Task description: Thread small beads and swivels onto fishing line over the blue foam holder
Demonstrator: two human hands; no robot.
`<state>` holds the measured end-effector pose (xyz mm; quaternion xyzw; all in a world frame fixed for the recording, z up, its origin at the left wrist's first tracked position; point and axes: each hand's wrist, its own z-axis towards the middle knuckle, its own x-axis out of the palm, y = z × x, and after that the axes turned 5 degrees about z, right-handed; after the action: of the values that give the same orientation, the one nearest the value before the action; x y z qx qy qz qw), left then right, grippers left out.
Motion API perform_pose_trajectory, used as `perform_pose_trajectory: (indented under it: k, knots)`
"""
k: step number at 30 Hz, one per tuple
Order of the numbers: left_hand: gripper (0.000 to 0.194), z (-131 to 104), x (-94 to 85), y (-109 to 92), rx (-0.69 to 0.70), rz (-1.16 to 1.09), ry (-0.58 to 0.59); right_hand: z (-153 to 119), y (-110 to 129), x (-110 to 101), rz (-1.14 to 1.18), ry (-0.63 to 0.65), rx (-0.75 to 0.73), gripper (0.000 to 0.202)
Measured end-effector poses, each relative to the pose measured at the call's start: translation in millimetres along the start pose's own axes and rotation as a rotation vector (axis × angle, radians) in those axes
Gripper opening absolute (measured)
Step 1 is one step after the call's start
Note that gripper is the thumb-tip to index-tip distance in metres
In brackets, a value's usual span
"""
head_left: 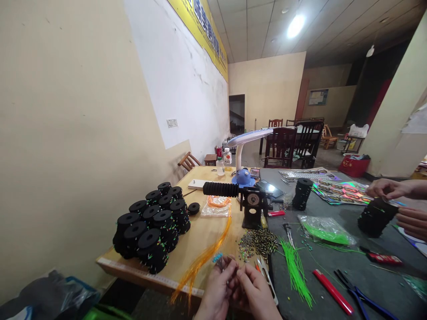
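Note:
My left hand [217, 284] and my right hand [252, 286] meet at the near edge of the wooden table, fingertips closed in a pinch. What lies between them is too small to make out. Small light-blue beads [217, 257] show just beyond my left fingertips; whether that hand holds them I cannot tell. A bundle of orange strands [207, 258] trails over the table edge beside my left hand. Past my fingers lies a heap of small dark and gold beads [262, 242]. Scissors [266, 275] lie close against my right hand.
Black foam spools [148, 240] stand at left. A black clamp device [253, 206] and blue desk lamp [243, 178] stand ahead. Green strands [296, 271], a red lighter [332, 291] and pliers [353, 289] lie right. Another person's hands [388, 189] hold a black spool [375, 218].

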<state>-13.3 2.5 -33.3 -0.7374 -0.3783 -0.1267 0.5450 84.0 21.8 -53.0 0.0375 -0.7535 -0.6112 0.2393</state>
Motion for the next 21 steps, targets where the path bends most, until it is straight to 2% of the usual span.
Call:
perform_pose_trajectory:
  k: [21]
  knots:
    - [0.042, 1.7, -2.3, 4.4, 0.045, 0.031, 0.019, -1.2, 4.6, 2.5, 0.064, -0.014, 0.029, 0.063]
